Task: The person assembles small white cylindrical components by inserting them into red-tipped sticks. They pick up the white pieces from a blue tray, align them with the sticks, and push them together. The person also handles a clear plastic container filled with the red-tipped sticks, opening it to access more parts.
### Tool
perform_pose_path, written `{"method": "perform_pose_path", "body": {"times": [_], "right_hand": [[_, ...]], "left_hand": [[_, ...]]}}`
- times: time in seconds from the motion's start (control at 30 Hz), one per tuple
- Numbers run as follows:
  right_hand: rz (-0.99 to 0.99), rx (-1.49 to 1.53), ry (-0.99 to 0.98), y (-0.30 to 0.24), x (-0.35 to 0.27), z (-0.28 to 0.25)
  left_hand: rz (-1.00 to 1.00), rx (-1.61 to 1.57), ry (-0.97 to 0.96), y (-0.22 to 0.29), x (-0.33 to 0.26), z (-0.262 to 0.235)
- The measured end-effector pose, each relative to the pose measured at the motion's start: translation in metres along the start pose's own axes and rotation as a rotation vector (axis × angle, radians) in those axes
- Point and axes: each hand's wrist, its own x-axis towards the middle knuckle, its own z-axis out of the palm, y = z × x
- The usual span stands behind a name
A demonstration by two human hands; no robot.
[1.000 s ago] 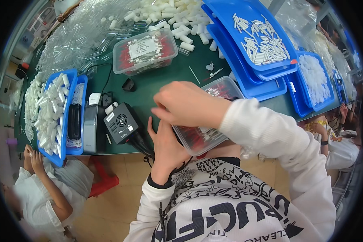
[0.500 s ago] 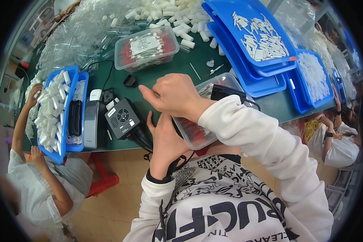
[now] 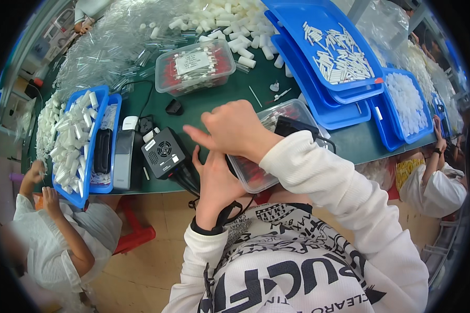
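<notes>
My right hand [image 3: 240, 128] is closed in a loose fist, its thumb stretched out to the left; whether anything is inside is hidden. Below it, my left hand [image 3: 215, 180] reaches up from a black wristband. One of its fingers sticks up at the left, and the others are hidden under the right hand. A clear lidded plastic box [image 3: 263, 183] with red and white contents lies under my right forearm. Left of my hands stands a black device with a round fan grille [image 3: 165, 150], with cables running from it. A black module [image 3: 292, 127] sits at my right wrist.
Another clear box [image 3: 194, 82] of red and white parts stands ahead. Blue trays [image 3: 326, 113] of white sticks are stacked at right. A blue tray [image 3: 82, 200] of white cylinders stands at left. Clear tubes [image 3: 115, 52] and loose white cylinders [image 3: 240, 39] are heaped behind. Co-workers sit at both sides.
The view has shifted slightly, so the table things sit a little differently. My hands keep nearly the same pose. The co-worker's hand at left has come down from beside the white cylinders.
</notes>
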Motion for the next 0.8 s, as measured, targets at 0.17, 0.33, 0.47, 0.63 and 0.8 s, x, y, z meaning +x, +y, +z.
{"method": "perform_pose_path", "body": {"times": [0.17,0.33,0.47,0.63,0.8], "right_hand": [[0.000,0.171,0.099,-0.003,0.003,-0.018],[-0.086,0.429,0.140,0.006,0.001,-0.054],[-0.140,0.565,0.305,0.010,-0.005,-0.075],[0.039,1.035,0.564,0.039,-0.009,-0.134],[-0.002,1.167,0.845,0.101,-0.031,-0.182]], "left_hand": [[-0.066,-0.118,-0.074,-0.004,0.003,0.001],[-0.060,-0.100,-0.046,-0.010,0.004,0.004],[-0.051,-0.087,-0.018,-0.012,0.004,0.002],[-0.065,-0.059,-0.035,0.000,0.006,-0.002],[-0.038,-0.009,-0.118,0.004,0.007,-0.004]]}}
